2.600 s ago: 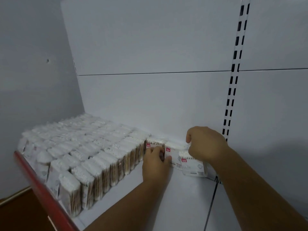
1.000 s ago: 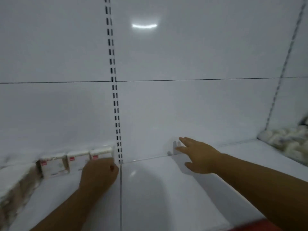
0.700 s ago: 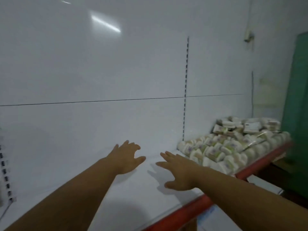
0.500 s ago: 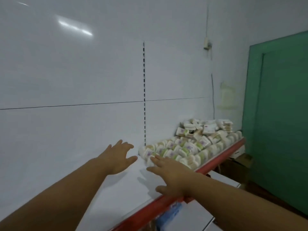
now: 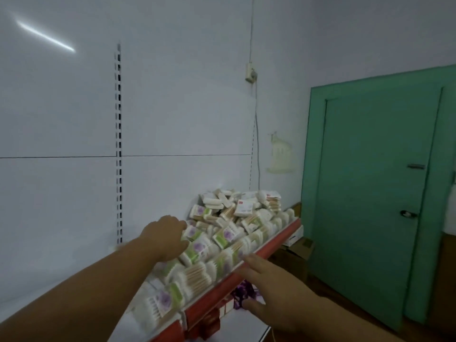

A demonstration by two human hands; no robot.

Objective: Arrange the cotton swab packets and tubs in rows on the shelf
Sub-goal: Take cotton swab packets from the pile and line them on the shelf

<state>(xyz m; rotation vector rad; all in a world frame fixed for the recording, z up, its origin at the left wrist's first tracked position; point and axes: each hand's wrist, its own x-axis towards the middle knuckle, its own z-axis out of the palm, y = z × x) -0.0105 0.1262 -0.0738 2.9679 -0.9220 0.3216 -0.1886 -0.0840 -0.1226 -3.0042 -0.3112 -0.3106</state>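
**Right end of the shelf is a heap, with rows only along the front**

The cotton swab packets [image 5: 223,236] lie at the right end of the shelf [image 5: 74,265]. Those along the near edge stand roughly side by side behind the red front rail [image 5: 269,248], though several lean. Behind them, toward the far right corner, the loose heap [image 5: 237,208] is piled against the back panel [image 5: 185,107] with packets facing every way. I cannot pick out any tubs in the blur.

My judgement is that this end is barely started. The front line needs straightening and the whole heap needs sorting into rows.

The hands are apart. The left hand [image 5: 167,234] reaches over the near packets with its fingertips down among them, and I cannot tell whether it grips one. The right hand [image 5: 269,280] is nearer and lower, in front of the rail, with its fingers [image 5: 249,260] straight and spread and holding nothing. I cannot tell whether it touches the rail.

To the left of the packets the shelf is a bare white surface running past the slotted upright [image 5: 119,144], which gives plenty of room for new rows. The rail is low, so packets pushed toward the near edge could tip over it. The heap reaches close to the right end of the shelf. A lower shelf [image 5: 246,327], a cardboard box [image 5: 299,248] and a green door [image 5: 370,193] lie below and beyond it.
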